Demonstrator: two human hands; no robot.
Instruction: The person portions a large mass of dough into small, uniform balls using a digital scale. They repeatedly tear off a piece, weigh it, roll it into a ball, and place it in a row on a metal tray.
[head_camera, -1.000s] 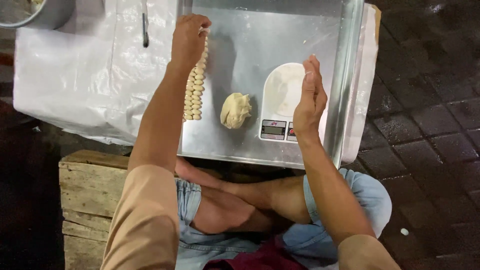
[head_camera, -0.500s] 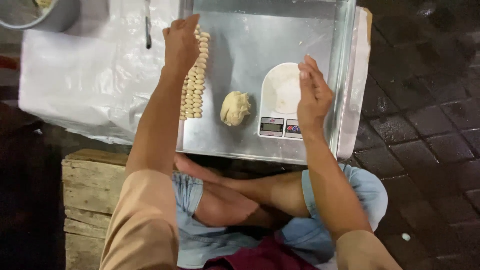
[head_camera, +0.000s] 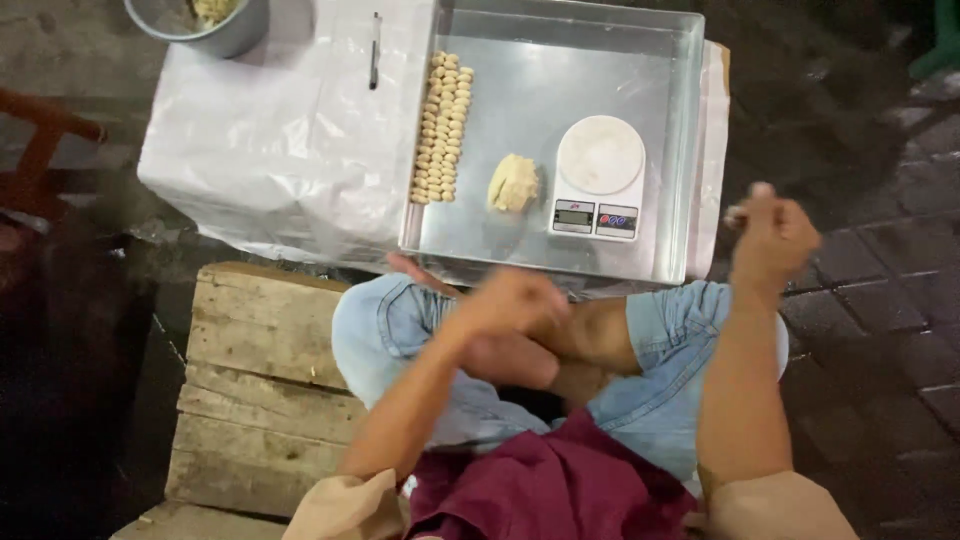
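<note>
**Q:** Fig. 1: which step?

**A:** Portioning, prob. The dough lump (head_camera: 513, 183) lies in the tray (head_camera: 683, 120) on the table (head_camera: 280, 140), between the rows of pieces (head_camera: 443, 125) and the scale (head_camera: 600, 172). Neither hand touches it. L hand (head_camera: 510, 300) is over the lap, blurred, so grip can't be told. R hand (head_camera: 772, 238) is raised right of the tray, fingers curled, maybe pinching sth.; too blurred to tell.

**Q:** Next move needs?

**A:** Judged: 1 hand reaching over the tray's near rim to the lump w/o bumping the scale just beside it, then a small, even pinch.
</note>
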